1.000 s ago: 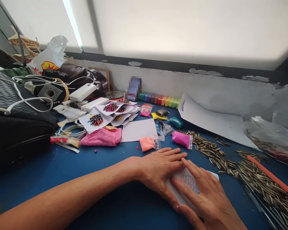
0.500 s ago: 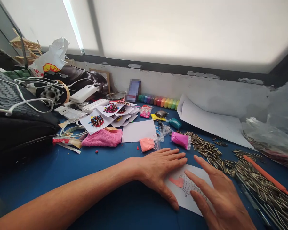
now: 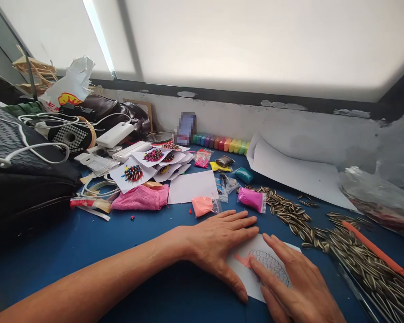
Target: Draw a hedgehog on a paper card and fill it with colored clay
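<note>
This looks like a craft corner in a room; whether home or office, I cannot tell. Along the far edge of the blue tabletop (image 3: 70,251), below a bright window (image 3: 256,45), runs a row of coloured packets (image 3: 222,143). Decorated cards (image 3: 133,173) lie toward the far left corner, near a charger cable (image 3: 50,144) and a black bag (image 3: 23,184). Sunflower seeds (image 3: 373,264) spread toward the right edge, beside a drawing (image 3: 272,262) on paper.

Left hand (image 3: 218,244) flat, palm down, thumb spread toward near edge of tabletop (image 3: 63,244); forearm (image 3: 97,280) bare. Right hand (image 3: 301,287) bent, fingers angled toward far-left corner.
</note>
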A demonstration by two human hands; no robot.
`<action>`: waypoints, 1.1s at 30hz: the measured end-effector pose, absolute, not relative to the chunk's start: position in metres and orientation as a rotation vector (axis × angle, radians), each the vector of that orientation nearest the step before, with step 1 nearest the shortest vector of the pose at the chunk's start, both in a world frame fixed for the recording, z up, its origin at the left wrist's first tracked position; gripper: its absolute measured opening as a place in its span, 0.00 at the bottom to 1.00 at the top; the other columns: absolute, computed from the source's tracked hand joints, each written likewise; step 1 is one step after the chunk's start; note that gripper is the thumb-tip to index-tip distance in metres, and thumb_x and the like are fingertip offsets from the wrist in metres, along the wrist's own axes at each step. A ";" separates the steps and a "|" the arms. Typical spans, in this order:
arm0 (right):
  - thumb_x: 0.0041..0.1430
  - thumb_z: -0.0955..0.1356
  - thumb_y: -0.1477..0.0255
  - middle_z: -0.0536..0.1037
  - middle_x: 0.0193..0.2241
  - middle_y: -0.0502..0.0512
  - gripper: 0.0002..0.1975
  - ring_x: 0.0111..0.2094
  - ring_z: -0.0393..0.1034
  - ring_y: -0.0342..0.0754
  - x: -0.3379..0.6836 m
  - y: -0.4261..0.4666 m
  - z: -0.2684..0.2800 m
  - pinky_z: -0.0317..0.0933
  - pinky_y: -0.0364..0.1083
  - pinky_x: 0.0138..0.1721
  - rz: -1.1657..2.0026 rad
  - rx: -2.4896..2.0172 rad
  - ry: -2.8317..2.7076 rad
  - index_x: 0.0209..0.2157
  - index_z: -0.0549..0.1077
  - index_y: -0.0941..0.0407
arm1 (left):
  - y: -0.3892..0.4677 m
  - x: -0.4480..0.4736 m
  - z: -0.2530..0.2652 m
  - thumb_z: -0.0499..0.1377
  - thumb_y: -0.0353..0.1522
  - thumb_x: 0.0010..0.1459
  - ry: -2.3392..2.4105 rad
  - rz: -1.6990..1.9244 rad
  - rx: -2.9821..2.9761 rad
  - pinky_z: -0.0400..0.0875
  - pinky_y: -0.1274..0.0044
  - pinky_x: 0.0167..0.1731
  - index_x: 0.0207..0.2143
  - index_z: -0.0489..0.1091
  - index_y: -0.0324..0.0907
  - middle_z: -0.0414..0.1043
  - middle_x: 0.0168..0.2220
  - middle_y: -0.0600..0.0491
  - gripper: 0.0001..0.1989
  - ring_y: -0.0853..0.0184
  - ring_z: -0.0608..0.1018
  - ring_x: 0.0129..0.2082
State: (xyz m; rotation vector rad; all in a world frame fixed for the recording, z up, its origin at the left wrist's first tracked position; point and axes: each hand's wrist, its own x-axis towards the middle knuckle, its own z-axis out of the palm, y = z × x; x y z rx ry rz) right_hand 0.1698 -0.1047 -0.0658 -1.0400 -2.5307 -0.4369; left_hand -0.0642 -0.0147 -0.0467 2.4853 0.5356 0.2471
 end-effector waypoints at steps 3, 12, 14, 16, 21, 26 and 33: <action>0.60 0.66 0.70 0.65 0.59 0.71 0.21 0.61 0.59 0.62 0.169 -0.103 -0.065 0.64 0.57 0.50 -0.462 -1.001 -2.551 0.55 0.72 0.52 | -0.015 -0.064 -0.047 0.63 0.55 0.47 0.532 0.256 2.468 0.32 0.67 0.67 0.67 0.47 0.35 0.40 0.69 0.43 0.55 0.58 0.41 0.70; 0.58 0.67 0.67 0.70 0.57 0.70 0.20 0.59 0.63 0.63 0.167 -0.099 -0.069 0.60 0.56 0.51 -0.649 -0.991 -2.538 0.53 0.74 0.50 | -0.015 -0.063 -0.049 0.65 0.55 0.45 0.519 0.275 2.460 0.33 0.64 0.67 0.67 0.48 0.38 0.40 0.69 0.43 0.55 0.56 0.42 0.70; 0.59 0.67 0.66 0.72 0.56 0.68 0.21 0.58 0.64 0.63 0.167 -0.098 -0.068 0.57 0.57 0.53 -0.729 -0.970 -2.552 0.54 0.73 0.49 | -0.015 -0.063 -0.049 0.65 0.55 0.45 0.523 0.271 2.461 0.33 0.63 0.67 0.68 0.47 0.39 0.40 0.69 0.43 0.56 0.55 0.42 0.70; 0.60 0.66 0.65 0.73 0.56 0.68 0.22 0.58 0.65 0.63 0.168 -0.098 -0.067 0.55 0.57 0.54 -0.789 -0.963 -2.573 0.56 0.71 0.49 | -0.015 -0.063 -0.049 0.65 0.55 0.45 0.524 0.268 2.463 0.33 0.63 0.67 0.68 0.46 0.39 0.40 0.69 0.43 0.56 0.55 0.42 0.70; 0.62 0.64 0.64 0.73 0.55 0.68 0.21 0.56 0.67 0.64 0.169 -0.097 -0.067 0.54 0.58 0.53 -0.847 -0.973 -2.597 0.56 0.70 0.50 | -0.015 -0.063 -0.048 0.65 0.55 0.45 0.528 0.255 2.471 0.33 0.63 0.67 0.68 0.47 0.39 0.40 0.69 0.43 0.55 0.55 0.42 0.70; 0.62 0.65 0.66 0.72 0.55 0.72 0.17 0.54 0.67 0.62 0.165 -0.098 -0.066 0.59 0.57 0.49 -0.721 -1.001 -2.507 0.50 0.75 0.54 | -0.015 -0.063 -0.045 0.64 0.55 0.46 0.534 0.235 2.493 0.33 0.65 0.67 0.67 0.47 0.37 0.40 0.69 0.43 0.55 0.56 0.42 0.70; 0.63 0.64 0.68 0.72 0.52 0.76 0.15 0.52 0.67 0.63 0.162 -0.099 -0.065 0.62 0.57 0.45 -0.664 -1.010 -2.432 0.43 0.79 0.59 | -0.015 -0.064 -0.046 0.62 0.55 0.48 0.534 0.221 2.497 0.33 0.65 0.67 0.67 0.47 0.35 0.39 0.70 0.43 0.54 0.57 0.40 0.70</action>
